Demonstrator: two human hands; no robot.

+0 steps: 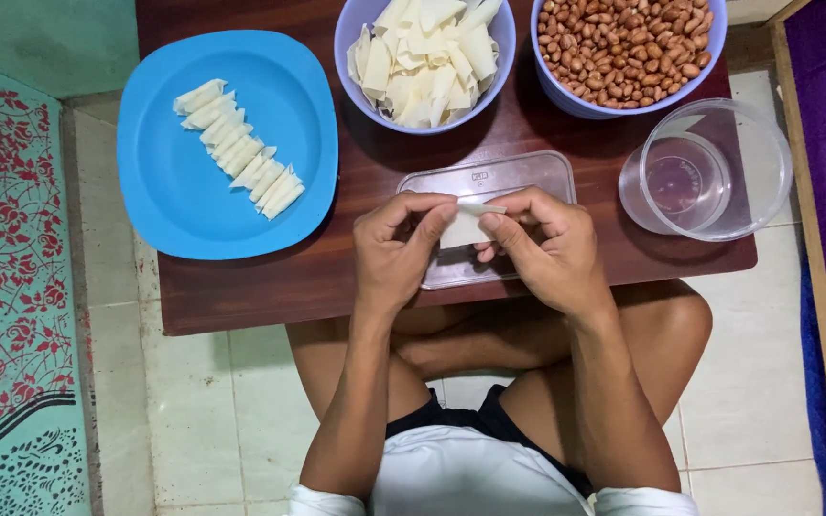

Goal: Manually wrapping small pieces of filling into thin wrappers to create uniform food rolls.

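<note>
Left hand [396, 250] and right hand [545, 247] meet over a clear plastic lid [489, 178] on the dark wooden table [241, 291]. Both pinch a small pale wrapper sheet [464, 227] between thumbs and fingertips, the sheet partly folded. Blue plate [174, 205] to the left carries a diagonal row of rolled wrappers [239, 149]. Far edge: one lilac bowl of cut wrapper sheets [427, 57], one lilac bowl of peanuts [628, 48]. Clear round container [709, 172] to the right. Person sits cross-legged on tiled floor [193, 420].
</note>
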